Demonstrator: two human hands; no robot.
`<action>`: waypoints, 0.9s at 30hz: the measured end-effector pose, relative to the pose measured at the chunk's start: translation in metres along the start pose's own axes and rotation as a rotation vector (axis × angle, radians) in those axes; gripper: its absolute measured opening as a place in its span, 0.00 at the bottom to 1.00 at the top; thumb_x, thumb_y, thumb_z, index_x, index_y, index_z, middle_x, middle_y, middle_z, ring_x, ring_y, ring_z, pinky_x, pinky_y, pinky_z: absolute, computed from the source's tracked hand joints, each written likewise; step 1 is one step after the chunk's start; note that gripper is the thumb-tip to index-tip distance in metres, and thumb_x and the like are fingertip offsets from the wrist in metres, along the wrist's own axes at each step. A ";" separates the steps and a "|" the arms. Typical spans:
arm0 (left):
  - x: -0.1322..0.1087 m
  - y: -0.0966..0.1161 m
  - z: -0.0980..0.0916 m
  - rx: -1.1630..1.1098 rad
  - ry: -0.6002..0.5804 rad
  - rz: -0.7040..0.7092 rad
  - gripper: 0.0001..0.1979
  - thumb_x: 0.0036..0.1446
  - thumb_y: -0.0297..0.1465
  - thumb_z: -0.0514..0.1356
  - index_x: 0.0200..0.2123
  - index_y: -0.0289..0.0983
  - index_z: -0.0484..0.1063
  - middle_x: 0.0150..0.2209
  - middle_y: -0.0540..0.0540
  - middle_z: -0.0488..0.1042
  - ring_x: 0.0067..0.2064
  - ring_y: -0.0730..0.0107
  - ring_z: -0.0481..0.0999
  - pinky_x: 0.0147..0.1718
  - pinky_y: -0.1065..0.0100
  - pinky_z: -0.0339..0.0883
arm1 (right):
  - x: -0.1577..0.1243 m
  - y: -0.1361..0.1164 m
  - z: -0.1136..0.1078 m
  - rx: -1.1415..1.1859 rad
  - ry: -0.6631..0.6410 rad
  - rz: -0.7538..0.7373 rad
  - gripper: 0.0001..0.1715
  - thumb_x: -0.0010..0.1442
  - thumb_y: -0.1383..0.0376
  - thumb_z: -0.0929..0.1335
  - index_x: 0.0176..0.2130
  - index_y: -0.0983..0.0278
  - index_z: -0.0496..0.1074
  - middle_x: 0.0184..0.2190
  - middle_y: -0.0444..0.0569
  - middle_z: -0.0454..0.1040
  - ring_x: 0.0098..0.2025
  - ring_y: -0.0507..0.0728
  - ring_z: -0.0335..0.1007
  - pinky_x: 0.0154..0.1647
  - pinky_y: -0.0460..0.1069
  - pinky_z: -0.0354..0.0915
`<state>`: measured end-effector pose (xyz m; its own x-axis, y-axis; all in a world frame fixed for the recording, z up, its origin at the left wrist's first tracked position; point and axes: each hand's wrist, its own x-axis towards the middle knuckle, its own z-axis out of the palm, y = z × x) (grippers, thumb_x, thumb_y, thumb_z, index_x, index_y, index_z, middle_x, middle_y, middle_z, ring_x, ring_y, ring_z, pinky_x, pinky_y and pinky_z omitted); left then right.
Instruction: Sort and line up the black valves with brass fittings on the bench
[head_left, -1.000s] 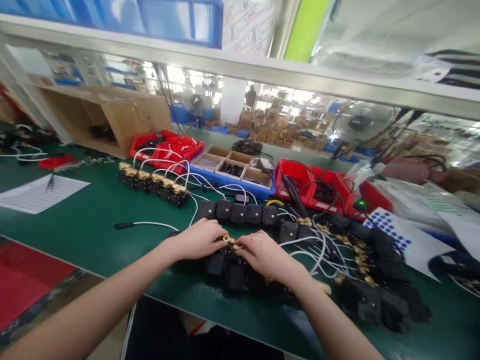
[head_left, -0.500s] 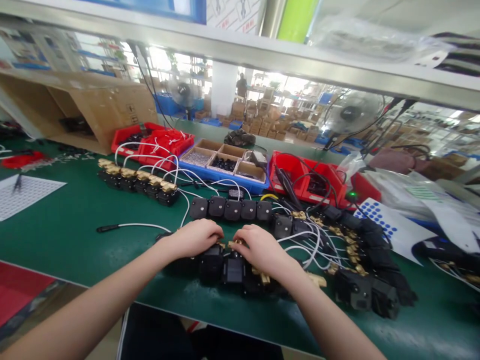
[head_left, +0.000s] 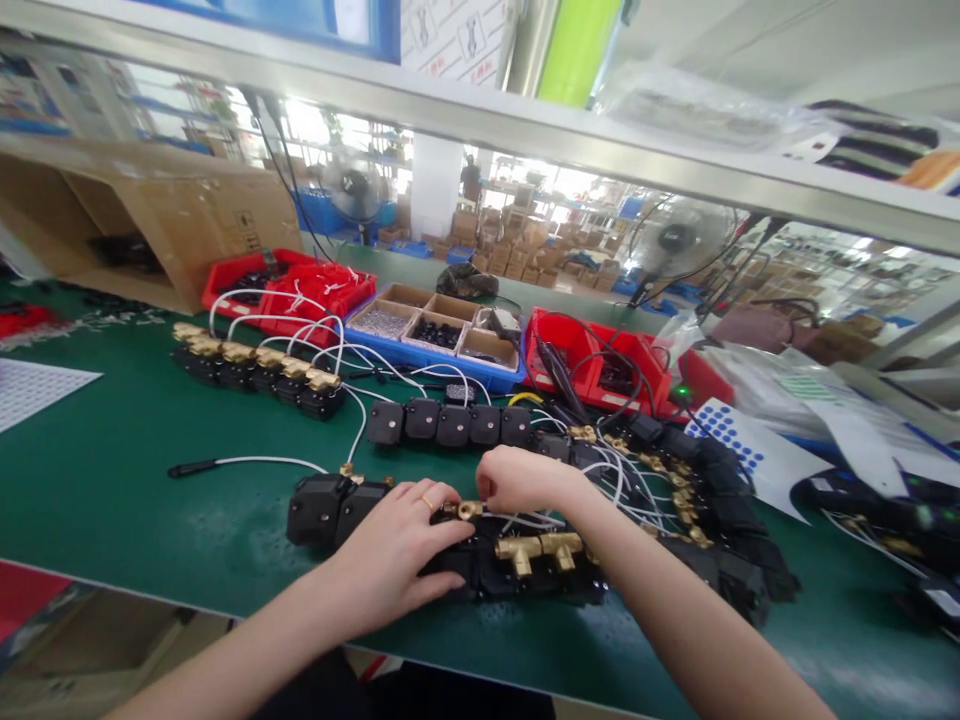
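Observation:
A row of black box-shaped units (head_left: 315,512) with brass fittings (head_left: 541,548) lies near the front edge of the green table. My left hand (head_left: 409,540) rests over the middle of this row, its fingers apart around one black unit beside a round brass fitting (head_left: 469,510). A ring shows on one finger. Just right of that fitting, my right hand (head_left: 521,482) is closed in a pinch at a white cable (head_left: 536,518); the fingertips are partly hidden. Another white cable (head_left: 270,460) with a black plug runs left from the row.
Behind stand black units (head_left: 454,425), brass-topped units (head_left: 255,365), red bins (head_left: 322,295) and a blue tray (head_left: 480,372) of small parts. More units and cables (head_left: 727,500) lie right. A cardboard box (head_left: 217,230) is at back left, a metal shelf (head_left: 450,108) above.
My left hand has shifted forward over the units and spread its fingers. My right hand has moved slightly right and closed at the cable. The view has shifted slightly.

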<state>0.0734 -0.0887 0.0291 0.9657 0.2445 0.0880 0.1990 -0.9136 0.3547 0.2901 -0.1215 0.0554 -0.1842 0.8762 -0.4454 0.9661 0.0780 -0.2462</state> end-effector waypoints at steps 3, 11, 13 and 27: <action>-0.005 -0.002 0.002 0.013 0.021 0.011 0.21 0.56 0.33 0.67 0.53 0.47 0.71 0.57 0.43 0.67 0.56 0.50 0.67 0.54 0.46 0.63 | 0.013 -0.003 0.006 -0.057 0.054 0.035 0.11 0.64 0.61 0.70 0.37 0.68 0.74 0.35 0.47 0.77 0.39 0.54 0.75 0.44 0.54 0.72; -0.012 0.007 0.007 0.080 0.184 0.063 0.20 0.59 0.29 0.62 0.55 0.47 0.70 0.59 0.44 0.68 0.61 0.52 0.65 0.62 0.42 0.55 | -0.026 0.004 -0.006 0.045 0.412 0.043 0.09 0.67 0.70 0.65 0.38 0.67 0.76 0.41 0.51 0.76 0.46 0.55 0.72 0.51 0.51 0.66; -0.010 0.019 0.014 0.052 0.279 0.077 0.19 0.60 0.31 0.62 0.55 0.43 0.69 0.58 0.43 0.69 0.58 0.53 0.68 0.59 0.46 0.60 | -0.061 0.007 -0.010 0.107 0.530 0.023 0.11 0.68 0.69 0.64 0.42 0.65 0.76 0.43 0.50 0.76 0.46 0.53 0.71 0.51 0.48 0.65; 0.055 0.056 0.033 0.074 0.074 -0.082 0.14 0.60 0.39 0.62 0.45 0.36 0.71 0.44 0.43 0.76 0.45 0.57 0.77 0.41 0.62 0.73 | -0.080 0.039 0.096 0.146 0.886 -0.252 0.10 0.67 0.58 0.64 0.41 0.47 0.75 0.36 0.52 0.76 0.37 0.59 0.75 0.35 0.54 0.73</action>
